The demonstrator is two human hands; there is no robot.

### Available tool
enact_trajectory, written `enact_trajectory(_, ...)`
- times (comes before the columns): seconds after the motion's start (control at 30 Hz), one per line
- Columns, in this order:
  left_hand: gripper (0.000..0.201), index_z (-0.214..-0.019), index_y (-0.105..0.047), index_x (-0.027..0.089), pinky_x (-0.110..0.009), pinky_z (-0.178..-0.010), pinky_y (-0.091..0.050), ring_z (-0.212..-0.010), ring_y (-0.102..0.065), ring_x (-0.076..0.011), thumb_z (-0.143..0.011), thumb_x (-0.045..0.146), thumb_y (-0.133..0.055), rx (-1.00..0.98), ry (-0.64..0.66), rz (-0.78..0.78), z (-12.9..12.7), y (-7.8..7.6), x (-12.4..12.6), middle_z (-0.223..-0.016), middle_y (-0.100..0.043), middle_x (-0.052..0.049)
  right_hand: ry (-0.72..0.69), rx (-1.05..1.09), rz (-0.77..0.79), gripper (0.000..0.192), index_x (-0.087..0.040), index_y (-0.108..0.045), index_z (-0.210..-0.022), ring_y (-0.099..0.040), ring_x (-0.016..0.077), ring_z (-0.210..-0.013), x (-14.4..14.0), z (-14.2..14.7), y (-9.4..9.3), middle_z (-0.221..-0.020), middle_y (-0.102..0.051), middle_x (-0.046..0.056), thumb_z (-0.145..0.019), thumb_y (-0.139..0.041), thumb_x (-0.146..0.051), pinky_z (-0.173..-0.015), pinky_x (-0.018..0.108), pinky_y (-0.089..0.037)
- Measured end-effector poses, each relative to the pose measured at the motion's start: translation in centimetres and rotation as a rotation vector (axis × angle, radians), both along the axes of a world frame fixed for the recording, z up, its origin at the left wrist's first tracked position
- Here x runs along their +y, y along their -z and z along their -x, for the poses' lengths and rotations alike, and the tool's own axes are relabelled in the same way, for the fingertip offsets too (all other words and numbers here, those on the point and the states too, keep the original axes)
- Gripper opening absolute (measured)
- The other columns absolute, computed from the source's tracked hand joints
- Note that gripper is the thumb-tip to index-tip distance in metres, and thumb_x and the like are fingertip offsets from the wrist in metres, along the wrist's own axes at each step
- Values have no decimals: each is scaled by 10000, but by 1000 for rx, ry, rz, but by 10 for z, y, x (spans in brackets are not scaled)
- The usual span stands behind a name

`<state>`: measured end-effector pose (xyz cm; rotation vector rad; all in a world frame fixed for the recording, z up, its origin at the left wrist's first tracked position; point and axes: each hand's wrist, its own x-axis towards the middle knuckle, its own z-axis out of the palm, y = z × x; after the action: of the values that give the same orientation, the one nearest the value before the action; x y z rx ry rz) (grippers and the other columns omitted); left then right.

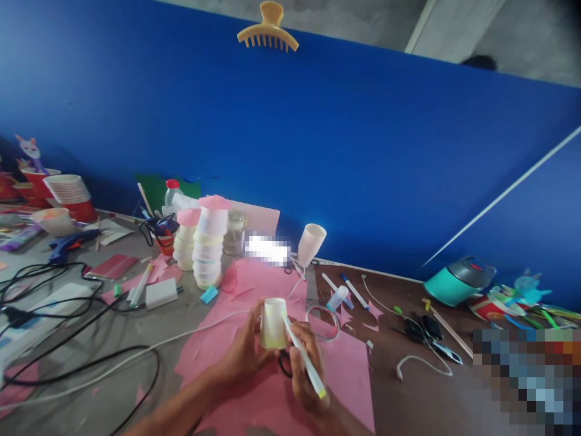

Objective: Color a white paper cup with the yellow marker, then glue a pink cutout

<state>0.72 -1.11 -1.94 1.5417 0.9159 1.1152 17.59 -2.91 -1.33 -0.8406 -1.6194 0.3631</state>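
Pale yellow paper cup (pixel 273 324), turned bottom up, sits over the pink paper sheet (pixel 345 369) near the table's front edge, clasped at its side by the curled fingers of the left hand (pixel 245 351). Closed around a white marker pen with a yellow-green cap (pixel 305 356), the right hand (pixel 305 369) lays the pen's tip against the cup's wall. Just beyond lies a clear tape ring (pixel 323 322). Farther back, a stack of white plastic cups with a pink top (pixel 207 242) stands near the blue wall (pixel 363 133).

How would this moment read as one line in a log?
left hand: holds paper cup | right hand: holds pen, tip at cup | under: pink paper
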Motion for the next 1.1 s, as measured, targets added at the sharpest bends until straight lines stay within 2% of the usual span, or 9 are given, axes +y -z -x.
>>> enact_trajectory(0.17,1008,-1571,-191,203,-534,-1081,-468,-1297,-528,-376,-796,558,-730,16,-21,39,0,0,-1,-1464,-492,-235,8,19,11,267,-263,-563,-1238,-671,239,-973,-1,0,2,-1042,-642,76,-1005,-433,-293,-813,377,-583)
enact_trajectory(0.33,983,-1560,-230,254,-559,-1128,-416,-1348,-482,-374,-776,507,-766,39,-35,36,1,2,-2,-1513,-465,-199,23,26,6,289,-260,-572,-1258,-668,245,-1017,-1,0,6,-1095,-661,94,-993,-458,-263,-835,376,-585)
enact_trajectory(0.5,973,-1548,-246,209,-524,-1093,-468,-1333,-511,-366,-776,499,-761,22,-26,58,0,-3,-3,-1455,-519,-214,2,43,24,317,-293,-590,-1260,-685,259,-1022,-1,0,4,-1093,-672,85,-967,-480,-247,-832,392,-601)
enact_trajectory(0.6,976,-1543,-254,205,-512,-1067,-492,-1322,-520,-370,-762,486,-769,60,-34,59,1,-4,-3,-1494,-476,-224,-4,51,41,320,-298,-599,-1251,-691,264,-1016,-2,0,2,-1083,-677,84,-953,-495,-245,-816,392,-607)
enact_trajectory(0.8,939,-1539,-253,201,-518,-1087,-473,-1326,-519,-360,-775,435,-747,48,-49,62,0,4,-3,-1462,-515,-206,17,36,21,285,-271,-616,-1217,-693,256,-1013,0,0,2,-1068,-687,85,-956,-508,-242,-834,386,-599)
enact_trajectory(0.97,965,-1552,-254,217,-514,-1055,-497,-1331,-519,-376,-759,419,-767,53,-58,61,0,12,-1,-1560,-402,-225,16,15,19,257,-239,-605,-1206,-684,230,-1001,-1,0,-1,-1056,-680,88,-976,-489,-242,-819,349,-598)
enact_trajectory(1.1,995,-1571,-205,211,-521,-1050,-500,-1313,-532,-370,-774,420,-763,26,-30,45,0,13,-1,-1508,-469,-229,18,3,45,249,-231,-599,-1194,-689,231,-995,-1,0,0,-1059,-680,92,-972,-488,-229,-817,355,-596)
